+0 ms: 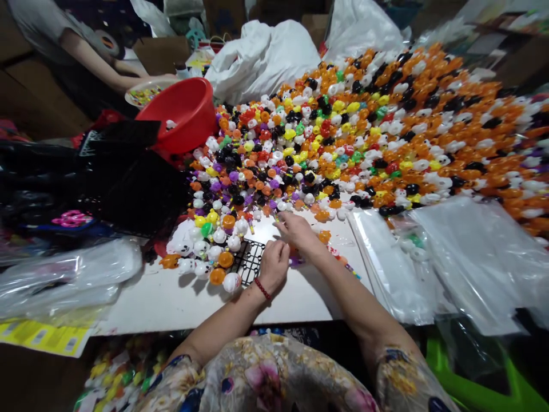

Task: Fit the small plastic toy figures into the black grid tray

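My left hand [275,264], a red bead bracelet at its wrist, is closed with the fingers curled under. What it holds, if anything, is hidden. Just left of it a black plastic grid [250,262] lies on the white table, with small round toys, some white and some orange [225,260], along its left side. My right hand [297,231] reaches to the near edge of a heap of small colourful plastic toys [261,171]. Its thumb and forefinger are pinched together at the toys, and what is between them is too small to name.
A red basin [189,117] stands at the heap's left. Clear plastic bags [398,269] lie on the right, more plastic packets [72,274] on the left. White sacks [261,57] are behind. At upper left, another person's arm [96,66] reaches to a bowl [148,91].
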`<state>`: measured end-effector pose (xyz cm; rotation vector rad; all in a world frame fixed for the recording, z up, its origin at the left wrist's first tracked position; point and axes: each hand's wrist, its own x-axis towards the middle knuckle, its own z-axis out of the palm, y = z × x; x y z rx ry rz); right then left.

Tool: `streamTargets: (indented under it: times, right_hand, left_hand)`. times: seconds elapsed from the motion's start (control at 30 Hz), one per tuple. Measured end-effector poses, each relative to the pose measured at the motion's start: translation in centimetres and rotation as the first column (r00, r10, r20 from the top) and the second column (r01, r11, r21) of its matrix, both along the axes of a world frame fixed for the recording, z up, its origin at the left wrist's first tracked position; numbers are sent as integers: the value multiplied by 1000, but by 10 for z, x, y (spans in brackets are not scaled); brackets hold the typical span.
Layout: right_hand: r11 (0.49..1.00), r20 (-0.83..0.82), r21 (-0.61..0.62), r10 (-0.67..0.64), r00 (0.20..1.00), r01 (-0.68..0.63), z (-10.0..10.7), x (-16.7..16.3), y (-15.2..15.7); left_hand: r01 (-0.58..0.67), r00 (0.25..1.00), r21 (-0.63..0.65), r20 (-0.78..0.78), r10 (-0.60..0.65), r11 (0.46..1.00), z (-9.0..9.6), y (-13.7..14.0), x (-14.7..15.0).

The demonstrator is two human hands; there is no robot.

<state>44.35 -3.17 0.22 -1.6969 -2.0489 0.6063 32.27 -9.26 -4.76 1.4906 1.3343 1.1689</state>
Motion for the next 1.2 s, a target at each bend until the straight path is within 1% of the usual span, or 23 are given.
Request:
streamTargets:
  times: [0.07, 0.13, 0.2, 0.27, 0.33, 0.4, 0.5, 0.53, 0.57, 0.63, 0.7, 0.77, 0.83, 0.93, 1.0, 1.07, 1.13, 1.2]
  right_hand:
    - [999, 186, -49, 24, 982, -15, 2, -18, 20]
    - [998, 298, -54, 4, 955, 13, 3, -32, 34]
    - [999, 332, -44, -11, 943, 28, 4, -37, 41]
    - [995, 274, -37, -77, 959, 90, 6, -33, 41]
    - [979, 180, -27, -193, 965, 201, 10, -20, 34]
    - [949, 121, -18, -311, 942, 316, 12, 2, 24]
    - [895, 137, 25, -445, 885, 446, 9, 43, 9]
    - [878, 137, 34, -478, 868, 478, 6, 56, 5]
    - [874, 135, 34, -485, 864, 485, 2, 67, 2]
    - [881, 122, 28, -472, 873, 472, -6, 81, -2]
    - [892, 108, 26, -451, 886, 451, -12, 85, -4]
    - [892, 60, 54, -451, 891, 448, -14, 80, -9]
    - [905, -37, 95, -413, 910, 415, -12, 67, -20]
    - [952, -162, 141, -247, 955, 271, -8, 41, -46]
    - [979, -183, 139, -121, 976, 148, -6, 24, -66]
    - [991, -221, 113, -39, 974, 65, -3, 13, -80]
    - [995, -296, 74, -39, 954, 64, 0, 9, -89]
    - [993, -366, 50, -81, 927, 106, 2, 12, -93]
  left_hand:
    - [25, 995, 74, -98, -18, 997, -3, 1, 0]
    - [38, 988, 105, -150, -22, 994, -4, 2, 0]
    - [29, 986, 122, -165, -8, 992, -4, 2, -1]
    - [13, 988, 143, -155, 9, 990, -3, 1, -2]
    - [-3, 991, 164, -135, 25, 986, -2, 0, -2]
    - [-15, 993, 178, -115, 35, 984, 0, -1, -2]
    - [-26, 995, 175, -88, 42, 984, 2, -3, 1]
    - [-28, 996, 170, -79, 42, 985, 2, -3, 1]
    - [-32, 997, 164, -67, 43, 986, 3, -4, 2]
    - [-37, 998, 148, -35, 42, 988, 3, -4, 3]
    - [-47, 999, 124, 18, 45, 991, 4, -3, 3]
    - [-56, 995, 96, 82, 48, 994, 4, -3, 3]
    - [-62, 986, 49, 155, 53, 997, 5, -2, 1]
    - [9, 949, -59, 315, 10, 998, 8, -1, -1]
    - [93, 913, -115, 406, -39, 989, 11, -1, -2]
    - [123, 888, -155, 458, -39, 980, 16, -1, -3]
    - [100, 864, -195, 503, 12, 976, 20, -1, -3]
    - [86, 835, -237, 547, 59, 968, 24, 0, -4]
